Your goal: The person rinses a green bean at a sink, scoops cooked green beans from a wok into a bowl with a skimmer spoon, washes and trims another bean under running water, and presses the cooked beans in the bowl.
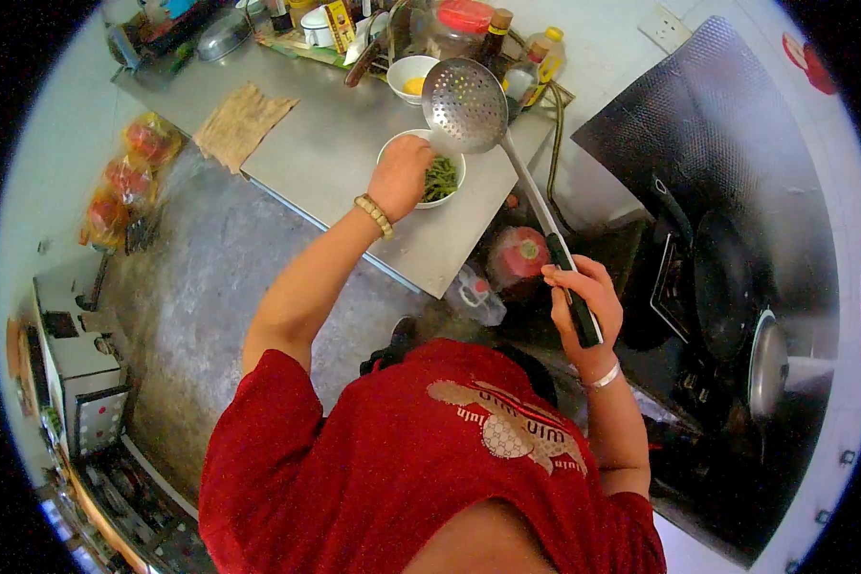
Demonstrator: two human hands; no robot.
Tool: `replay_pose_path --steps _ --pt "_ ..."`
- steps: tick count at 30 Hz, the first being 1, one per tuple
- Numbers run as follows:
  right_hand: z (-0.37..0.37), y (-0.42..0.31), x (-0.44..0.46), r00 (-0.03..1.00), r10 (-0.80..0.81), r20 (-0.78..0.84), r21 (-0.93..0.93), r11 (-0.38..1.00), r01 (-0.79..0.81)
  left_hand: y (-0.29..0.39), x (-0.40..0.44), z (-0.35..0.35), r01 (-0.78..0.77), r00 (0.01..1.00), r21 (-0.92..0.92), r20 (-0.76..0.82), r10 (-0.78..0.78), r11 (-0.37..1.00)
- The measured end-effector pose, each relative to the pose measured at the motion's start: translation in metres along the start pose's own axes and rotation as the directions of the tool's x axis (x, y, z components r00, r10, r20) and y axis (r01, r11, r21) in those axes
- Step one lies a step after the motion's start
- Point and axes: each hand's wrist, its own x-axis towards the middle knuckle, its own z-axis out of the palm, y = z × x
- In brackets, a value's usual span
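My right hand [588, 301] is wrapped round the black handle of a long metal skimmer [464, 105]. Its round perforated head hangs over the counter, just above and behind a white bowl [463, 182]. Chopped green vegetable pieces, seemingly green beans [439, 180], lie in that bowl. My left hand [402, 172] reaches over the bowl's left side, fingers bent together near the skimmer's lower edge. Whatever those fingertips hold, if anything, is hidden. A second white bowl [407, 71] with something yellow inside stands behind the skimmer head.
Bottles [496, 33] and jars crowd the back of the steel counter [335, 124]. A piece of brown cardboard [244, 124] lies at its left. To the right are a black wok [722, 277] on the stove and a metal lid [768, 364]. Bagged items [129, 182] sit at far left.
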Motion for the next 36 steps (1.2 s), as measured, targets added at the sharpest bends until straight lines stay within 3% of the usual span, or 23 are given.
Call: replay_pose_path --steps 2,3,5,9,11,12,14,18,19,20,21,22,23,24,26,27,28,30,31,33,34,35,36 --pt "0.000 -0.001 -0.001 1.000 0.007 -0.002 -0.004 1.000 -0.007 -0.004 -0.001 0.000 0.002 0.977 -0.075 -0.211 -0.018 0.997" --pt "-0.001 -0.002 -0.001 1.000 0.017 0.011 -0.015 1.000 -0.017 -0.005 0.004 0.002 0.002 0.978 -0.075 -0.209 -0.018 0.997" --pt "-0.002 -0.005 0.000 0.999 0.025 0.026 -0.029 0.999 -0.024 -0.004 0.020 0.008 -0.081 0.852 0.008 -0.518 0.074 0.997" --pt "0.001 -0.003 -0.003 1.000 0.016 0.014 0.020 1.000 -0.017 0.005 0.007 0.008 -0.107 0.907 -0.090 -0.417 0.060 0.990" --pt "0.002 0.002 -0.005 0.998 0.052 -0.020 0.054 0.997 -0.051 0.005 -0.006 -0.003 -0.038 0.999 -0.064 -0.009 0.037 0.997" --pt "0.002 0.003 -0.007 0.997 0.076 -0.028 0.051 0.996 -0.074 0.004 -0.006 -0.003 -0.036 0.999 -0.063 -0.009 0.036 0.997" --pt "0.004 0.003 -0.008 0.995 0.096 -0.030 0.056 0.994 -0.095 0.001 -0.006 -0.002 -0.061 0.946 -0.083 -0.323 0.031 0.995" --pt "0.004 -0.004 -0.008 0.993 0.119 -0.025 0.073 0.990 -0.117 0.002 0.011 -0.009 -0.065 0.830 0.004 -0.554 0.056 0.998" --pt "0.004 -0.003 -0.007 0.995 0.104 -0.003 0.027 0.994 -0.104 0.007 0.007 -0.022 0.010 0.966 0.032 -0.258 -0.001 0.999" --pt "0.004 -0.001 -0.006 0.995 0.103 -0.002 0.027 0.994 -0.103 0.012 0.004 -0.031 0.069 0.995 0.081 0.065 -0.074 0.994" --pt "0.006 0.001 -0.006 0.991 0.133 -0.024 0.076 0.988 -0.131 0.010 -0.003 -0.022 0.068 0.995 0.081 0.066 -0.074 0.994" --pt "0.008 0.001 -0.007 0.985 0.164 -0.045 0.126 0.979 -0.157 0.003 -0.015 -0.007 0.161 0.983 -0.269 -0.044 -0.180 0.950" --pt "0.010 0.005 -0.008 0.986 0.153 -0.067 0.138 0.980 -0.143 -0.004 -0.025 0.005 0.195 0.943 -0.590 -0.107 -0.315 0.784" --pt "0.011 0.009 -0.008 0.985 0.158 -0.065 0.144 0.979 -0.147 -0.009 -0.031 0.008 0.201 0.943 -0.587 -0.102 -0.317 0.785" --pt "0.013 0.012 -0.004 0.954 0.274 -0.124 0.261 0.936 -0.235 -0.018 -0.043 0.013 0.305 0.843 -0.877 0.067 -0.534 0.372" --pt "0.016 0.011 0.004 0.916 0.367 -0.161 0.236 0.916 -0.325 -0.024 -0.046 0.014 0.318 0.845 -0.879 0.093 -0.526 0.355" --pt "0.020 0.005 0.009 0.801 0.575 -0.164 0.578 0.714 -0.394 -0.027 -0.048 0.017 0.318 0.843 -0.878 0.089 -0.531 0.358" --pt "0.026 -0.001 0.026 0.776 0.619 -0.119 0.698 0.609 -0.378 -0.018 -0.052 0.005 0.224 0.925 -0.504 -0.160 -0.345 0.834" --pt "0.031 -0.001 0.033 0.781 0.615 -0.108 0.701 0.604 -0.380 -0.014 -0.054 0.004 0.234 0.920 -0.501 -0.162 -0.356 0.833" --pt "0.043 -0.003 0.044 0.757 0.653 -0.008 0.818 0.440 -0.370 -0.004 -0.058 0.001 0.234 0.882 -0.821 -0.047 -0.469 0.521" --pt "0.053 -0.003 0.048 0.760 0.650 0.000 0.820 0.435 -0.372 -0.001 -0.062 -0.001 0.238 0.878 -0.818 -0.049 -0.476 0.523" --pt "0.066 -0.003 0.050 0.775 0.631 0.025 0.829 0.420 -0.369 0.001 -0.066 -0.003 0.297 0.823 -0.942 0.169 -0.542 0.157" --pt "0.081 -0.004 0.052 0.789 0.613 0.051 0.837 0.405 -0.368 0.004 -0.071 -0.006 0.316 0.761 -0.920 0.393 -0.516 -0.233"
